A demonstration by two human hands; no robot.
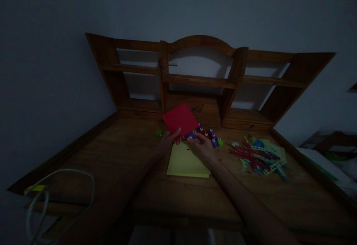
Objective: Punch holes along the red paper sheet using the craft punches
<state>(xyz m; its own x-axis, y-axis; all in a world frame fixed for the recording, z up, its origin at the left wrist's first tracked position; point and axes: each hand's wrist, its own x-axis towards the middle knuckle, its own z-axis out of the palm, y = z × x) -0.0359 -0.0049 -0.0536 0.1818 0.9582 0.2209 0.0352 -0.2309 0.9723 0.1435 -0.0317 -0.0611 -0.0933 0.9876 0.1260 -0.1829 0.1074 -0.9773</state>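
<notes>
My left hand (170, 137) is closed on the lower edge of a square red sheet of paper (180, 118), thumb on top, and holds it tilted above the desk. In my right hand (203, 144) is a small purple paper punch (190, 136), gripped between the fingers by the sheet's lower edge. Whether the punch is around the paper I cannot tell. Beneath both hands lies a stack of yellow paper (188, 163). Several more punches (214, 136), purple, red and green, stand just right of my right hand. A green punch (158, 133) sits alone left of my left hand.
Paper strips and punched scraps (259, 155) in red, blue and pale yellow are heaped on the right of the wooden desk (111, 159). A wooden shelf unit (200, 81) rises along the back. At the lower left hangs a looped white cable (92, 185).
</notes>
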